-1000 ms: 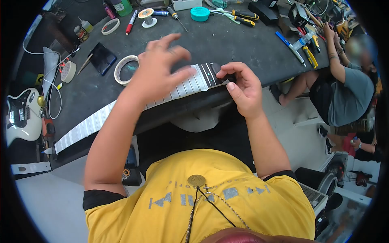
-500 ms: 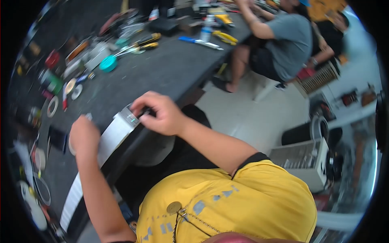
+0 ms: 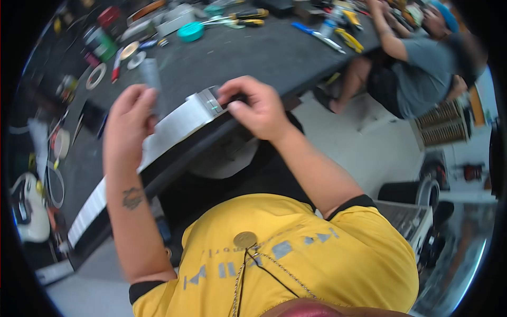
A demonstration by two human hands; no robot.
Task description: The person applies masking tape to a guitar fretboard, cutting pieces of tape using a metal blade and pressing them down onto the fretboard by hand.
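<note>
A long whitish band (image 3: pixel 177 126) lies along the bench's front edge, partly covered by my left forearm. At its right end sits a flat grey metal piece (image 3: pixel 212 100) with a small green mark. My right hand (image 3: pixel 259 108) is at that piece, fingers curled around a small black part (image 3: pixel 240 99) whose kind I cannot make out. My left hand (image 3: pixel 129 113) is closed above the band. A blurred, translucent bluish strip (image 3: pixel 151 74) sticks up from its fingers.
On the dark bench (image 3: pixel 232 58) lie a teal round container (image 3: pixel 190 31), yellow-black screwdrivers (image 3: pixel 248 16), tape rolls (image 3: pixel 96 76), a red marker (image 3: pixel 116 68), a blue-white cutter (image 3: pixel 319 38) and yellow pliers (image 3: pixel 349 40). A person in a grey shirt (image 3: pixel 425 74) sits at the right.
The view has shifted, so the bench items appear higher and further right. My left hand has lifted off the band, and the translucent strip now shows above it. My right hand stays at the metal piece.
</note>
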